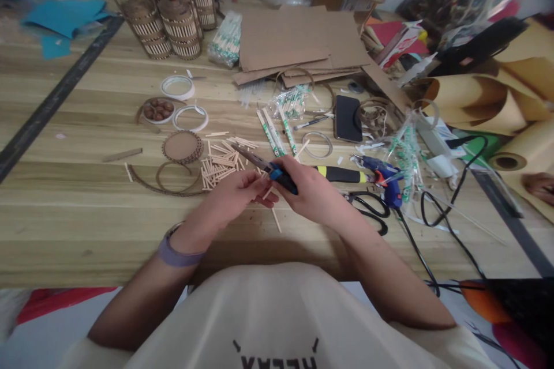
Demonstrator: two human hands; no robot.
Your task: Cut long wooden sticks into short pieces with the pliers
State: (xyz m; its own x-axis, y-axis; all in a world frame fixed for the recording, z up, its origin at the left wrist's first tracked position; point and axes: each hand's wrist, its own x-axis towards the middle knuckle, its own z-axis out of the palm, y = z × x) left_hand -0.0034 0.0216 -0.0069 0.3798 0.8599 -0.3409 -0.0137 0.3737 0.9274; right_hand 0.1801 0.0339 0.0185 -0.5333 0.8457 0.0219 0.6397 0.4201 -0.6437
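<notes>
My right hand (309, 190) is closed around a utility knife (282, 177) with a blue and black handle. Its grey blade points up and left over a heap of short wooden sticks (220, 166). Close beside it, my left hand (244, 190) pinches a thin wooden stick (267, 191), partly hidden by the fingers. One more stick (277, 220) lies on the table just below both hands. Left of the heap are a round cardboard piece with a ridged rim (182, 146) and a curved brown strip (173, 191).
A blue glue gun (392, 187), black-handled scissors (370, 207) and cables lie right of my hands. Farther back are a phone (348, 119), tape rolls (177, 87), a bowl of brown beads (158, 110), cardboard sheets (285, 37) and stick-covered lantern-like pieces (179, 26). Another person's hand (540, 185) shows at right.
</notes>
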